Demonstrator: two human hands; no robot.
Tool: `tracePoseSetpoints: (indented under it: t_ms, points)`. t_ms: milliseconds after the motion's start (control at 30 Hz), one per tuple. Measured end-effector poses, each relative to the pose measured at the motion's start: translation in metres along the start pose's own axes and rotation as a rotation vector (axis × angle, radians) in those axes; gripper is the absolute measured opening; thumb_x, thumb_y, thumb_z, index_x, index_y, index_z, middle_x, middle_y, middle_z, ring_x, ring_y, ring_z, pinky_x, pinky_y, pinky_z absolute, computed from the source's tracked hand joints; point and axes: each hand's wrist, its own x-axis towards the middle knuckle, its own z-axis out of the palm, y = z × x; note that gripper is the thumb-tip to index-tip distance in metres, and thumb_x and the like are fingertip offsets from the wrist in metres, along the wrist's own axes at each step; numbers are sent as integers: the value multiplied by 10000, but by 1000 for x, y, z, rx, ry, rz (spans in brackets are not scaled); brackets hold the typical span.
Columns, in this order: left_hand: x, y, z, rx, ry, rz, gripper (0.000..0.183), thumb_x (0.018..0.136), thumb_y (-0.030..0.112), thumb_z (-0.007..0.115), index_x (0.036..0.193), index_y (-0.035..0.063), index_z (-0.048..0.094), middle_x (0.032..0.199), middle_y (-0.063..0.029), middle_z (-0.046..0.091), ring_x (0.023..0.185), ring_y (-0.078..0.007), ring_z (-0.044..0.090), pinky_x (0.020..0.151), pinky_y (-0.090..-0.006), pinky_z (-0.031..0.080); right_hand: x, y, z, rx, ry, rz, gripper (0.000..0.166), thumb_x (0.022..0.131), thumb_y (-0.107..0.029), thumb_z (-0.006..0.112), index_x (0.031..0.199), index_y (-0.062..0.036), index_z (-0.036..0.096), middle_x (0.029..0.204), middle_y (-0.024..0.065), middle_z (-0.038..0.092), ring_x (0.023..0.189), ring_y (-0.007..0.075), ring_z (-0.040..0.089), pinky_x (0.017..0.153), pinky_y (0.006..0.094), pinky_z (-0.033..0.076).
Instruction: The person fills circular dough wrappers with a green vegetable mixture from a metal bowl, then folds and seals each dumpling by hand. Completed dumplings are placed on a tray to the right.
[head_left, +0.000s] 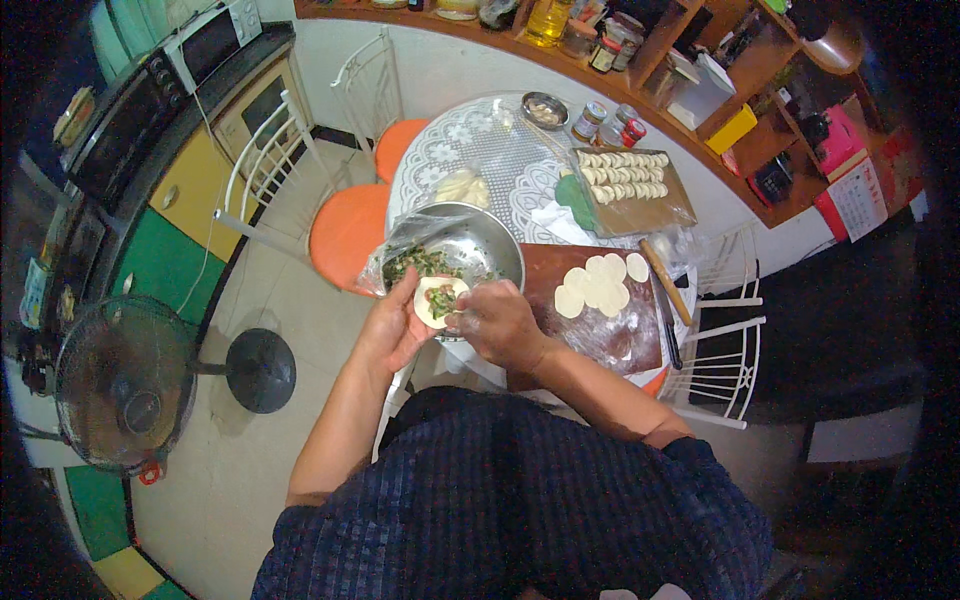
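Observation:
My left hand (391, 324) holds a round dumpling wrapper (430, 318) on its palm and fingers, with chopped green and pinkish filling (442, 300) on it. At the wrapper's right edge are the bent fingers of my right hand (495, 321); whether they hold a utensil is hidden. Just beyond is a steel bowl (495, 232), partly covered by clear plastic film, with more filling (424, 262) on its left side. Overlapping flat wrappers (596, 285) lie on a floured dark red board (547, 259) to the right. Rows of folded dumplings (624, 177) rest on a brown tray (679, 208) farther back.
A wooden rolling pin (665, 281) and a black-handled knife (670, 334) lie along the board's right side. Pale dough (462, 189) in plastic sits behind the bowl. Jars (589, 121) and a small metal bowl (545, 111) stand at the back. Orange-seated chairs (346, 236) are left.

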Motion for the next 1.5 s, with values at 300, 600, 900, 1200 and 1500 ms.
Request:
tracePoseSetpoints:
  t_ms: [300,600,900,1200,1500]
  points:
    - [-27,-25,34,667,21,335,376,906,97,590,1263,22,500,1166,-68,593,1041,-132,562,895,-274,466,27,-22,-30,199,277,405,136,739,-133,698,852,-70,655,892,113,587,827,297,557,718,388,453]
    - [-42,-23,56,792,-49,612,497,875,12,599,1331,-11,404,1226,-125,568,1093,-149,545,928,-277,444,47,-29,-64,209,187,269,178,744,-135,692,915,-87,673,983,108,581,895,297,537,794,406,429]
    - [-48,-24,60,846,-83,593,495,853,-6,621,1305,-18,421,1204,-132,584,1055,-147,566,899,-270,466,45,-30,-69,245,171,197,91,738,-87,657,815,-59,618,931,108,589,870,312,543,775,416,431]
    - [-43,-28,59,606,-24,558,217,867,-6,611,1075,-3,549,1132,-158,616,997,-179,611,841,-282,515,34,-24,-69,439,101,386,444,719,-105,708,1138,-45,574,1089,119,568,979,255,544,843,376,428]
    - [-50,-21,66,304,-139,349,158,870,-1,602,1018,11,548,1125,-168,614,996,-208,615,839,-310,530,34,-18,-68,670,-218,369,945,621,-382,803,1397,-54,374,1436,165,345,1330,324,328,1082,417,268]
